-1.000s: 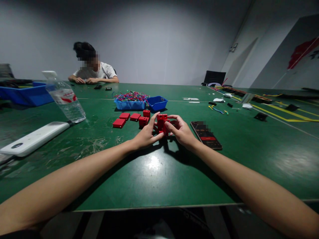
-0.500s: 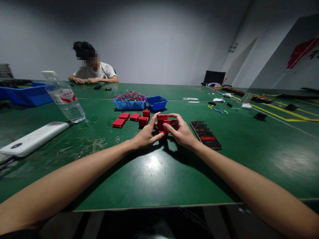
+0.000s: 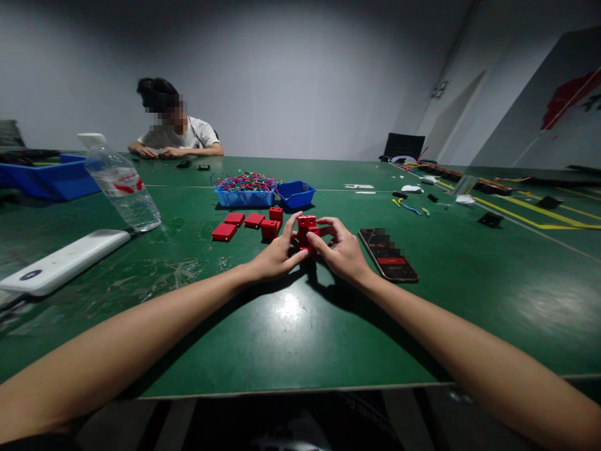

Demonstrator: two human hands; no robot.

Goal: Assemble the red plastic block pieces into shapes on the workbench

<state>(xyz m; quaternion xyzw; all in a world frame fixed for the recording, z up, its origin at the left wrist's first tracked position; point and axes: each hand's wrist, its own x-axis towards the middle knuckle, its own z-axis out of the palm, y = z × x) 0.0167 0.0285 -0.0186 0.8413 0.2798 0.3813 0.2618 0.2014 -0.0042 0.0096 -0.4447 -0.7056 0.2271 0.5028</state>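
Several red blocks with small dark holes stand together as a small stack between my hands. My left hand is curved round the stack's left side, thumb low at its front and index finger raised beside it. From the right, my right hand touches it, the thumb on the front of a block and the fingers behind. My fingers hide part of the stack. Just left of my left hand sit more red blocks and several flat red pieces.
Behind the blocks stand a blue bin of coloured wires and a smaller blue bin. A phone lies right of my right hand. To the left are a water bottle and a white power bank. A person sits across the table.
My right hand's fingers have shifted slightly on the red blocks. My left hand and everything else look the same.
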